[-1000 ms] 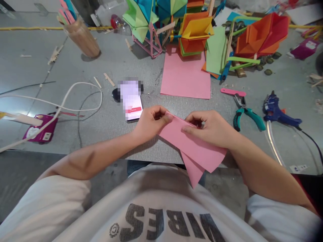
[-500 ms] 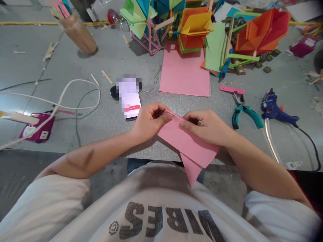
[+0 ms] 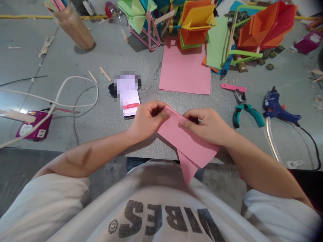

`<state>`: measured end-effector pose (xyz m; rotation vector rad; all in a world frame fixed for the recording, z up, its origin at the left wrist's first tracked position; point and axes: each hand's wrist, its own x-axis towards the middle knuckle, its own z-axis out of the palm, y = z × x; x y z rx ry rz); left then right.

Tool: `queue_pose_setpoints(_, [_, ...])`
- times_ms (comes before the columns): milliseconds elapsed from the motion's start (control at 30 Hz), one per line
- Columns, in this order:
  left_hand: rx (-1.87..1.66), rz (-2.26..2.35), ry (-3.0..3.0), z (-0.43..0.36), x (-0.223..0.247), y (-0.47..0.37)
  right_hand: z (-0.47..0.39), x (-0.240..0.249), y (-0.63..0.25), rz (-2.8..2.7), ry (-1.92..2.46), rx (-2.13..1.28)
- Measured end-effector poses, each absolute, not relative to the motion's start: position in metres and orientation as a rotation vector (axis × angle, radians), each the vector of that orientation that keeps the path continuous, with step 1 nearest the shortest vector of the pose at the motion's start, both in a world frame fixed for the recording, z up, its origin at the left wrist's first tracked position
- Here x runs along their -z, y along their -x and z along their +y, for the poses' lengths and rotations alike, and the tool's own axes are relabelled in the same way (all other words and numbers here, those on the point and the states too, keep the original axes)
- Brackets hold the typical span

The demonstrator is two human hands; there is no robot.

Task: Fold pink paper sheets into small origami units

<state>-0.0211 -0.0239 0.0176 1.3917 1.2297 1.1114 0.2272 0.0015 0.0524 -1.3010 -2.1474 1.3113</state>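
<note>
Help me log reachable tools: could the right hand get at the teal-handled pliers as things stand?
Likely yes: the right hand pinches folded pink paper, but nothing visible blocks its way to the pliers.

Illumination is moderate and cool; glare whitens the left edge of the bench; soft shadows fall beneath objects; wide-angle distortion bends the periphery; the right corners darken; pixelation masks part of the phone

Hands pinch folded pink paper | phone nearby, screen seemingly lit
</note>
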Motion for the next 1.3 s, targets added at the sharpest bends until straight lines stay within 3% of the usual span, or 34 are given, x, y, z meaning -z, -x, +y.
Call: queue_pose_setpoints(1300, [-1.127, 1.211, -1.459, -0.0243, -0.0161, 0.0233, -0.0027, -0.0458, -0.2242, -2.157, 1.278, -1.263])
